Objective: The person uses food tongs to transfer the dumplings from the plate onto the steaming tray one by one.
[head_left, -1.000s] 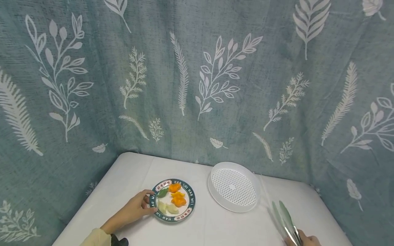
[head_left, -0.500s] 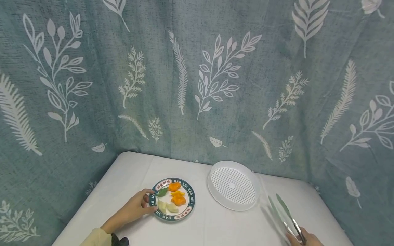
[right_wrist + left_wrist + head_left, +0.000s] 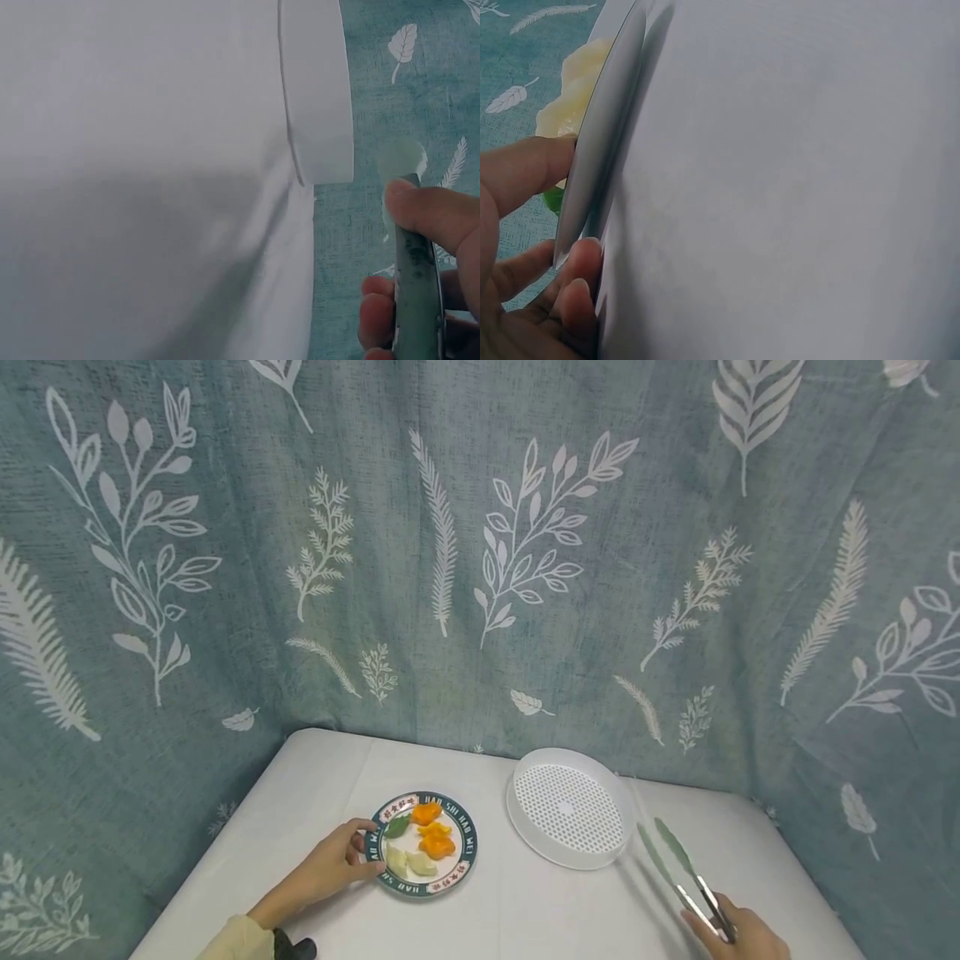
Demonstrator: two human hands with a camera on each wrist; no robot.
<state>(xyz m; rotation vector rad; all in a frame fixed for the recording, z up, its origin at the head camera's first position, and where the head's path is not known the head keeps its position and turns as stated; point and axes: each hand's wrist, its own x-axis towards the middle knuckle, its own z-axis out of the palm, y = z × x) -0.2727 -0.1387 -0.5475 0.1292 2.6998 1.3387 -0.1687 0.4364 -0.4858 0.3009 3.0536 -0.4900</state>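
Observation:
My left hand (image 3: 333, 862) pinches the near-left rim of a round plate (image 3: 470, 843) with a dark green lettered border. In the left wrist view the plate (image 3: 604, 131) shows edge-on, thumb on its top and fingers at its edge. Dumpling-shaped pieces lie on it: orange ones (image 3: 436, 846), a green one (image 3: 397, 827) and pale ones (image 3: 422, 864). At the right, my right hand (image 3: 742, 933) grips metal tongs with green tips (image 3: 673, 846), spread apart with nothing between them. The right wrist view shows thumb and fingers round the tongs (image 3: 418, 300).
A white round tray (image 3: 567, 810) with a perforated base stands at the back of the white-covered table (image 3: 510, 902), between the plate and the tongs. A leaf-patterned blue-green curtain (image 3: 450, 610) hangs behind the table and along its sides.
My right hand has moved forward and slightly left with the tongs, and the tongs' tips have spread apart, now close to the tray. My left hand keeps its grip on the plate.

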